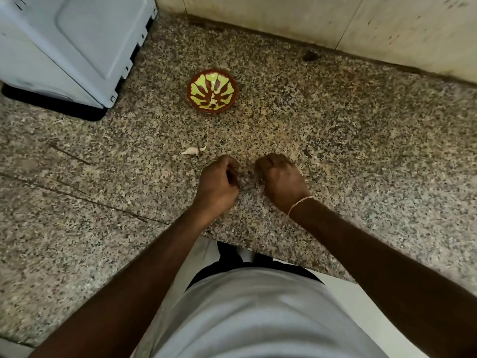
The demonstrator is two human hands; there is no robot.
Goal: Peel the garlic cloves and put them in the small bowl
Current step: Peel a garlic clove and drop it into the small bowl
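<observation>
I'm looking down at the speckled stone counter [348,140], and my left hand [218,183] and right hand [280,180] sit close together at centre, both with fingers curled in, a narrow gap between them. Whether either one pinches a clove I cannot tell; the fingertips hide whatever is there.

One garlic clove [190,150] lies loose at about 10 o'clock from the left hand, near it, pale and still in its papery skin as far as I can judge, with a small flake of skin [203,148] just beside it.

My read on handling: light, firm, small, the skin dry and brittle, the flesh underneath slick once bared. I'd pinch it at the root end and tear the skin from the tip, with little force, or it will shoot away.

The small bowl [212,92] stands at 12 o'clock, well apart from the hands, red-brown with yellow-green pattern. A pale bit near its middle could be a clove or glaze; too small to say.

A white appliance [69,45] sits at 10 o'clock, far back.
</observation>
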